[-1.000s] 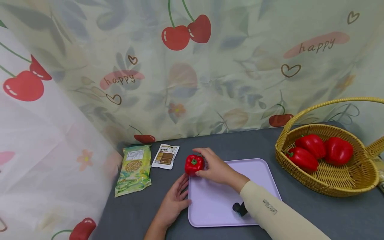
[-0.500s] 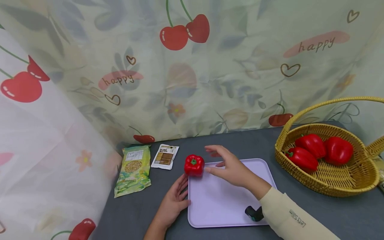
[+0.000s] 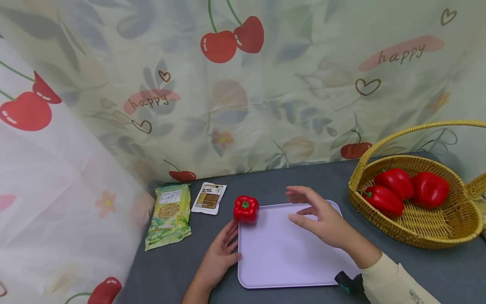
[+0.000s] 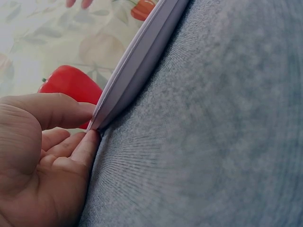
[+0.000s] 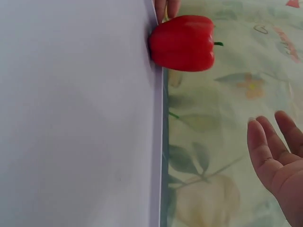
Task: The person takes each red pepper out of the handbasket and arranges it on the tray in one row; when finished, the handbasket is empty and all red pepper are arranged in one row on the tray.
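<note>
A red bell pepper [image 3: 246,210] with a green stem sits upright at the far left corner of the lilac tray [image 3: 288,278]. My left hand [image 3: 219,253] lies along the tray's left side, its fingers and thumb touching the rim; in the left wrist view the hand [image 4: 52,156] meets the tray edge [image 4: 137,56] just in front of the pepper [image 4: 73,85]. Over the tray's right part hovers my right hand [image 3: 322,219], fingers spread and holding nothing. The right wrist view shows the pepper [image 5: 184,43] apart from that hand [image 5: 279,161].
A yellow wicker basket [image 3: 414,236] with three red bell peppers [image 3: 385,201] stands on the grey table at the right. Left of the tray lie a green bag [image 3: 169,217] and a small white packet [image 3: 209,198]. A patterned curtain [image 3: 265,97] hangs behind the table.
My right hand has let go of the pepper and moved right across the tray, away from it. The pepper stays at the tray's corner. My left hand has not moved.
</note>
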`<state>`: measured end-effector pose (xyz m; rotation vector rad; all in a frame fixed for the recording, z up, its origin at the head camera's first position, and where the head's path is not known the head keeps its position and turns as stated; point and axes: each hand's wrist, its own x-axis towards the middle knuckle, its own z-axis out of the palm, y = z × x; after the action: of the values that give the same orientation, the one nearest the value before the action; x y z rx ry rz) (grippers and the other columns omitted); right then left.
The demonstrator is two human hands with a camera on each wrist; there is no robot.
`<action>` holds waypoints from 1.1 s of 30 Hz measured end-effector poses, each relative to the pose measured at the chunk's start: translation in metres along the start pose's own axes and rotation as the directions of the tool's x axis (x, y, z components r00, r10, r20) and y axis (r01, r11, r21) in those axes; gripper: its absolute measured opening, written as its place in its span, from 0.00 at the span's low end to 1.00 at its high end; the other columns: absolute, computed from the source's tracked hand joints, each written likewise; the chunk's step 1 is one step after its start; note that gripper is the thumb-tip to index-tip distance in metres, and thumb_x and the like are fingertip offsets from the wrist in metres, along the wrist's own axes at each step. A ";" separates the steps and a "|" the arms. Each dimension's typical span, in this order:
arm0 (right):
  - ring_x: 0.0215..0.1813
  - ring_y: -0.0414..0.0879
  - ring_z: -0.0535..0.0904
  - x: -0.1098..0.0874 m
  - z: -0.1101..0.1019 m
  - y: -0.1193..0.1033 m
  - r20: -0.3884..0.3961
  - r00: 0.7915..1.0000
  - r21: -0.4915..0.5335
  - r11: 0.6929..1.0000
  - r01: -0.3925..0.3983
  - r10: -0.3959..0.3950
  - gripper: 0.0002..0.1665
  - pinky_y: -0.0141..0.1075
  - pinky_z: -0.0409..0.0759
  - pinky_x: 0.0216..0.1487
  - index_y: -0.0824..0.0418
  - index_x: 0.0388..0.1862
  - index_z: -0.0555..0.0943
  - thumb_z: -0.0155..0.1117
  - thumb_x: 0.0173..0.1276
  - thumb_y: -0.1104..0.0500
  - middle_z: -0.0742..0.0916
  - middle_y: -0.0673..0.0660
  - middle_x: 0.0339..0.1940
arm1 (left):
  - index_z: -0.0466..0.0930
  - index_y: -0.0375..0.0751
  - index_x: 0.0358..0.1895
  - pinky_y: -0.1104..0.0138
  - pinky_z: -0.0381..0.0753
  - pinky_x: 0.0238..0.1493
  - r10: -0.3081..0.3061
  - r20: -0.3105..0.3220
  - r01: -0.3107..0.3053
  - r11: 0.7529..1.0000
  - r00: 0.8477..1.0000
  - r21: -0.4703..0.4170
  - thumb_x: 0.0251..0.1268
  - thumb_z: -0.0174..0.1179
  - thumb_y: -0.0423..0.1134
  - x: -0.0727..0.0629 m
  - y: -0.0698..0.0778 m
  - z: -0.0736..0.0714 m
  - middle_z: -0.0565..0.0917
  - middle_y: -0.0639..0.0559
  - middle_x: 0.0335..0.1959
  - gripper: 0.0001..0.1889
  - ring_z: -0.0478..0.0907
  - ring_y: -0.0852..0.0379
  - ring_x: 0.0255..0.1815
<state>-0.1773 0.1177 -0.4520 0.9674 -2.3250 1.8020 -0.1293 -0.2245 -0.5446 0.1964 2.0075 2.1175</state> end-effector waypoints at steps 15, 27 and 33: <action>0.72 0.58 0.76 -0.032 -0.056 0.000 -0.051 0.997 0.203 0.977 0.070 -0.061 0.37 0.36 0.81 0.66 0.65 0.85 0.63 0.54 0.80 0.74 0.76 0.66 0.74 | 0.50 0.29 0.87 0.59 0.66 0.78 0.007 0.004 -0.007 1.000 1.000 0.017 0.58 0.60 0.12 0.001 0.002 0.003 0.55 0.32 0.87 0.51 0.52 0.36 0.86; 0.73 0.57 0.76 -0.038 -0.098 0.004 -0.087 0.970 0.374 0.895 0.243 -0.227 0.36 0.40 0.80 0.68 0.71 0.86 0.57 0.50 0.88 0.58 0.76 0.68 0.76 | 0.50 0.30 0.87 0.59 0.66 0.77 -0.004 -0.014 0.004 1.000 1.000 0.017 0.60 0.61 0.13 -0.002 0.002 0.001 0.55 0.32 0.87 0.51 0.53 0.36 0.86; 0.76 0.59 0.73 -0.043 -0.120 0.004 -0.126 0.929 0.487 0.794 0.363 -0.347 0.36 0.42 0.78 0.72 0.74 0.86 0.53 0.44 0.88 0.58 0.74 0.70 0.78 | 0.50 0.30 0.87 0.61 0.67 0.77 -0.001 -0.010 0.001 1.000 1.000 0.020 0.59 0.61 0.13 0.000 0.000 0.001 0.56 0.32 0.87 0.51 0.53 0.36 0.86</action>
<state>-0.1841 0.2438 -0.4338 1.3119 -1.5146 2.2603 -0.1289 -0.2235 -0.5449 0.1878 2.0352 2.1024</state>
